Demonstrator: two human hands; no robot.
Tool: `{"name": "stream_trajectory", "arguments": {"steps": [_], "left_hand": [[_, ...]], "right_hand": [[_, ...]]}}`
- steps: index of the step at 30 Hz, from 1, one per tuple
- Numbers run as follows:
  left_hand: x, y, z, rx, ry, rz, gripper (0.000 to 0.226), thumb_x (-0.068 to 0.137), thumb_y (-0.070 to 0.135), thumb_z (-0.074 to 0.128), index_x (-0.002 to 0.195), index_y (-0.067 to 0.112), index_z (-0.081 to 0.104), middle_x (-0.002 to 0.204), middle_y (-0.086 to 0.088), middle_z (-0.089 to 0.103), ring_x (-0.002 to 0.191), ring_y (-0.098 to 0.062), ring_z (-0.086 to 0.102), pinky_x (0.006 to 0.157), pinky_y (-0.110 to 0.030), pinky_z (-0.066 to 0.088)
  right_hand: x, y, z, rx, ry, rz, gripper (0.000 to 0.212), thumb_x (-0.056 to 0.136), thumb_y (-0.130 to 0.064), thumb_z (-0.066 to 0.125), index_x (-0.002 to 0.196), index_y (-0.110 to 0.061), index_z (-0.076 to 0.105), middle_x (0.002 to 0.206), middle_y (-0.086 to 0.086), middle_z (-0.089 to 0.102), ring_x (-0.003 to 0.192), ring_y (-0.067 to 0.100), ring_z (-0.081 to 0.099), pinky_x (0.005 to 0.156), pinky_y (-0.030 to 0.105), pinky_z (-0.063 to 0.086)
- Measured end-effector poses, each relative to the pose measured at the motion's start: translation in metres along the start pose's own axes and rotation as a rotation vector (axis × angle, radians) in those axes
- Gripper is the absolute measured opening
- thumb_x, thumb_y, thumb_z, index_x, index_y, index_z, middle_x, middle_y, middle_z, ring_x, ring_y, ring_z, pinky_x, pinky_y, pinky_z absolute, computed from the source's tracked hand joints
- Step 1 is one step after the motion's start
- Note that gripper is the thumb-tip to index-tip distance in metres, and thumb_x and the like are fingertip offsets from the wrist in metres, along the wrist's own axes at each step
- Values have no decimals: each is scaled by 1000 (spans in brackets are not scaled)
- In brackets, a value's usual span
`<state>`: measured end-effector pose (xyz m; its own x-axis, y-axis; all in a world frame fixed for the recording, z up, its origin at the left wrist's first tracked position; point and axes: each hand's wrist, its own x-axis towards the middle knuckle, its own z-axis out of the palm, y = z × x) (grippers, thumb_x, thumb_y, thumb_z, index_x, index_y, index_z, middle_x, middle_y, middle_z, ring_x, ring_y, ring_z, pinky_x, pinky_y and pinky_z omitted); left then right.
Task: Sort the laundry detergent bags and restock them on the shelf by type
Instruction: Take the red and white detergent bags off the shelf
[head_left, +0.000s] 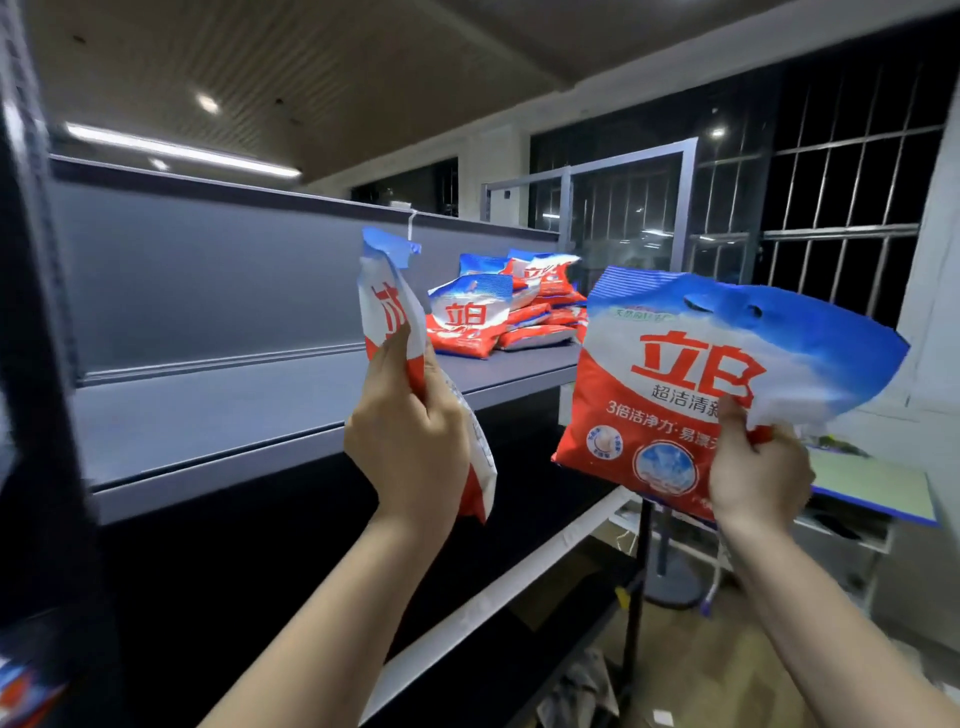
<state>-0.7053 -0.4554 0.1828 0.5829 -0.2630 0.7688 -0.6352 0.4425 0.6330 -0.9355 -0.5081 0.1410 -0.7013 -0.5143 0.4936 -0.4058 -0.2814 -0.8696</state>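
My left hand (408, 441) grips a red, white and blue detergent bag (392, 306), held upright and seen edge-on in front of the upper shelf (218, 415). My right hand (756, 467) pinches the lower right part of a second bag of the same design (691, 374), its printed front facing me, off the shelf's right end. Farther back on the shelf lies a pile of several like bags (511, 312); one stands upright at the pile's front.
The grey back panel (208, 280) rises behind the shelf. A lower shelf edge (498, 587) runs below. A barred window (831, 208) fills the right. A round-based stand (670, 582) and clutter sit on the floor at right. More packaging shows at bottom left (21, 686).
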Motion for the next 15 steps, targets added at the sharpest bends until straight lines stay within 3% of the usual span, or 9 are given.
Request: {"name": "stream_trajectory", "arguments": {"steps": [8, 15], "left_hand": [[20, 1, 126, 41, 9, 20, 51, 88, 40, 30, 112, 12, 65, 99, -9, 70, 82, -33, 61, 64, -27, 29], [42, -19, 226, 84, 23, 50, 37, 96, 32, 39, 118, 13, 63, 112, -10, 67, 92, -36, 60, 69, -32, 36]], "right_hand": [[102, 51, 32, 14, 97, 92, 45, 92, -53, 48, 82, -11, 60, 82, 4, 60, 77, 29, 59, 71, 35, 45], [178, 77, 94, 49, 71, 46, 44, 92, -53, 48, 80, -13, 60, 81, 4, 60, 77, 29, 57, 68, 31, 36]]}}
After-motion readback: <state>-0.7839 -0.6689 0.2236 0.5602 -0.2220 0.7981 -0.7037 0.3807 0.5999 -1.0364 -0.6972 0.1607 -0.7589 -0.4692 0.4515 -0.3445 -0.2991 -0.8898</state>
